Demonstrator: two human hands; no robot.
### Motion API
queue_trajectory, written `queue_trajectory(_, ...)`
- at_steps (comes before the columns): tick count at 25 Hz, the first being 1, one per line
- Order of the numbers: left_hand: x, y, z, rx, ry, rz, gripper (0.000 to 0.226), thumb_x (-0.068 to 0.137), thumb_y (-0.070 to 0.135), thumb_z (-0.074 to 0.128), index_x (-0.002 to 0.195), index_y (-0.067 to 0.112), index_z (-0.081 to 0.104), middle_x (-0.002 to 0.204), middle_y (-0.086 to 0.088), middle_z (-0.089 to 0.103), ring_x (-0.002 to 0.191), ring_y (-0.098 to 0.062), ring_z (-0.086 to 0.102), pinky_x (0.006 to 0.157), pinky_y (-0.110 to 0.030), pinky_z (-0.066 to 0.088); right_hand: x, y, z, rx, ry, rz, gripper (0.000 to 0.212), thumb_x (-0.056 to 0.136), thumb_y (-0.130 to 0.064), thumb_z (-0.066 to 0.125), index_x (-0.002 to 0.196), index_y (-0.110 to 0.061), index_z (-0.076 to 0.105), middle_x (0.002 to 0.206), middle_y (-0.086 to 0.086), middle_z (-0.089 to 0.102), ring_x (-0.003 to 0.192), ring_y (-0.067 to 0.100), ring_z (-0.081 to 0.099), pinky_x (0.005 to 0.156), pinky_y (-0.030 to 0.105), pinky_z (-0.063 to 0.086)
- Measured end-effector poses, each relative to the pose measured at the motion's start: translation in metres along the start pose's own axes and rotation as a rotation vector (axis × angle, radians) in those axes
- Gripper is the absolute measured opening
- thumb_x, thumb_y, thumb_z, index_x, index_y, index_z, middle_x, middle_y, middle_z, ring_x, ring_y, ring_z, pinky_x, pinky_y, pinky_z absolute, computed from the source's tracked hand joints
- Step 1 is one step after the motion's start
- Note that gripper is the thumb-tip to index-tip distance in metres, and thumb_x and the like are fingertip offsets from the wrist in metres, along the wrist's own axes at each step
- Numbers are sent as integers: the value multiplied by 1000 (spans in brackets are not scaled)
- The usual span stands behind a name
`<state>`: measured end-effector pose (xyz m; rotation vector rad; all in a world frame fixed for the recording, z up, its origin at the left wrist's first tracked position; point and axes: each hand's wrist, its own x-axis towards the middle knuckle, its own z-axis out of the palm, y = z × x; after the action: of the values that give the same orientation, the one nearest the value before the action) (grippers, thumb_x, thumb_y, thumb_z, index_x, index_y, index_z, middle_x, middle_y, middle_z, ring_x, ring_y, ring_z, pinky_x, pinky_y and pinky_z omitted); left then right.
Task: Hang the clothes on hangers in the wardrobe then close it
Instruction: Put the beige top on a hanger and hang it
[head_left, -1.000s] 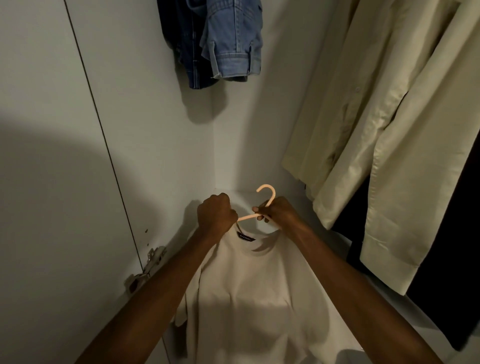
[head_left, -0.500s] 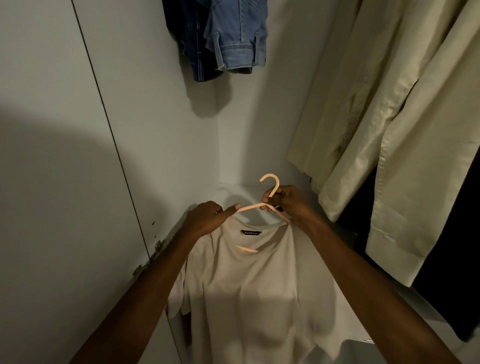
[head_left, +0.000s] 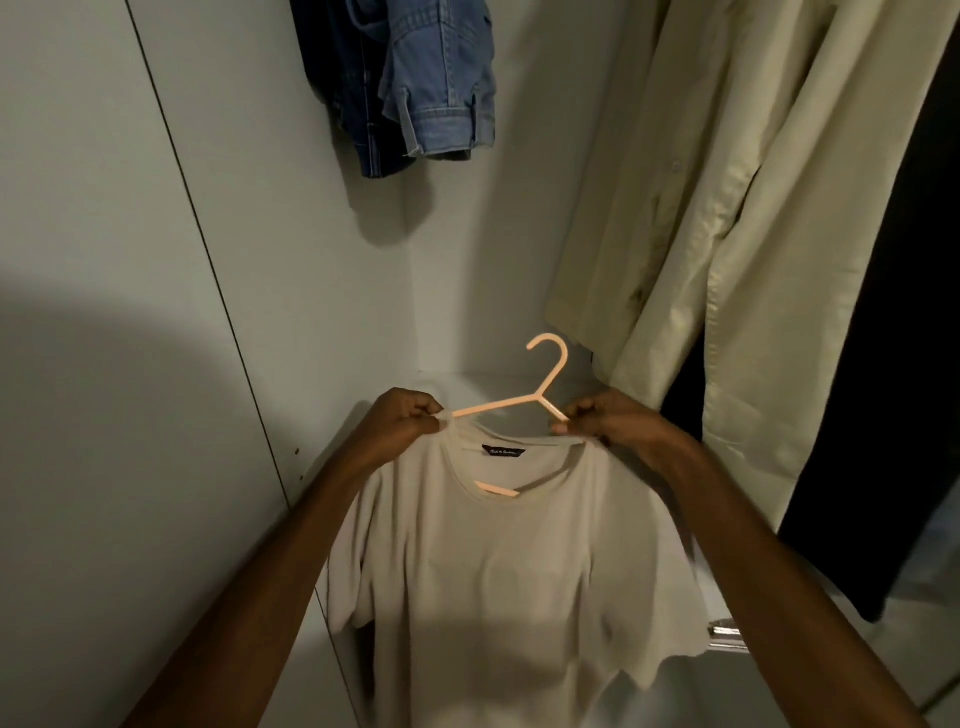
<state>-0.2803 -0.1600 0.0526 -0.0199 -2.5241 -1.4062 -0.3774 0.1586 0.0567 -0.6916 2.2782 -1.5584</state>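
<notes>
A beige T-shirt (head_left: 498, 582) hangs in front of me inside the open wardrobe, with a peach plastic hanger (head_left: 540, 397) through its neck. The hanger's hook stands free above the collar and its lower bar shows inside the neck opening. My left hand (head_left: 400, 423) pinches the shirt's left shoulder at the hanger's left arm. My right hand (head_left: 608, 423) pinches the collar and hanger on the right side.
Denim garments (head_left: 415, 78) hang at the top centre against the wardrobe's white back wall (head_left: 311, 260). Cream shirts (head_left: 727, 234) and a dark garment (head_left: 883, 389) hang close on the right. A metal fitting (head_left: 727, 631) shows at lower right.
My hands have spread apart, from close together at the collar to the two shoulders. The shirt has been pulled wider over the hanger, and more of the hook and hanger arm shows.
</notes>
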Motion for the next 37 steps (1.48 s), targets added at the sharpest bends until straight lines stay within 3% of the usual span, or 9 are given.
queue_trajectory(5,1,15,-8,-138,-34,124,11,75,23,83,81,16,78,72,-2,66,72,-12,56,69,-26,39,-50,-8,-28,76,129,-52,25,71,-23,87,86,-4,81,91,32,72,79,29,63,76,36,48)
queue_trajectory(7,4,25,-9,-171,-44,166,6,75,24,82,78,21,78,71,1,65,71,-10,56,70,-25,41,-66,-16,-36,94,111,-69,26,64,-17,90,86,-8,82,90,23,76,80,26,71,78,31,55)
queue_trajectory(10,8,39,-13,-198,-40,226,7,74,23,84,78,25,78,71,3,66,71,-9,57,72,-24,42,-83,-22,-34,59,145,-138,14,76,-4,83,90,-7,82,86,12,78,75,14,71,69,23,55)
queue_trajectory(17,14,64,-19,-262,-66,307,5,81,16,85,85,17,82,78,-7,75,75,-8,63,74,-19,46,-107,-61,-43,-123,396,-253,8,88,-28,77,87,-23,83,78,1,76,74,15,68,74,35,47)
queue_trajectory(21,17,79,-26,-459,6,311,13,80,17,84,91,10,83,92,-14,78,87,-16,69,83,-23,51,-121,-103,-56,-167,387,-344,21,91,-32,72,98,-16,83,87,20,75,80,22,68,76,36,47)
queue_trajectory(24,20,96,-33,-478,-11,344,13,82,15,82,89,5,81,83,-11,75,80,-16,65,78,-25,48,-130,-128,-61,-140,435,-417,20,95,-23,67,102,-10,81,86,13,76,82,18,67,76,32,48)
queue_trajectory(27,29,108,-39,-461,-39,366,12,83,15,81,89,5,81,81,-13,75,77,-15,66,75,-26,50,-138,-144,-63,-192,517,-484,24,98,-24,63,100,-8,80,91,26,71,83,22,65,78,34,46)
queue_trajectory(33,41,136,-32,-581,73,367,18,82,24,81,91,9,82,93,-21,76,83,-22,71,87,-40,56,-146,-174,-67,-334,662,-491,29,107,-43,45,111,-26,68,105,-12,67,97,6,64,88,29,53)
queue_trajectory(37,51,152,-38,-629,132,411,14,84,16,80,92,4,81,91,-19,77,82,-21,72,84,-37,56,-142,-186,-72,-541,543,-460,27,87,-43,78,106,-28,68,88,-17,70,84,-2,64,71,13,47)
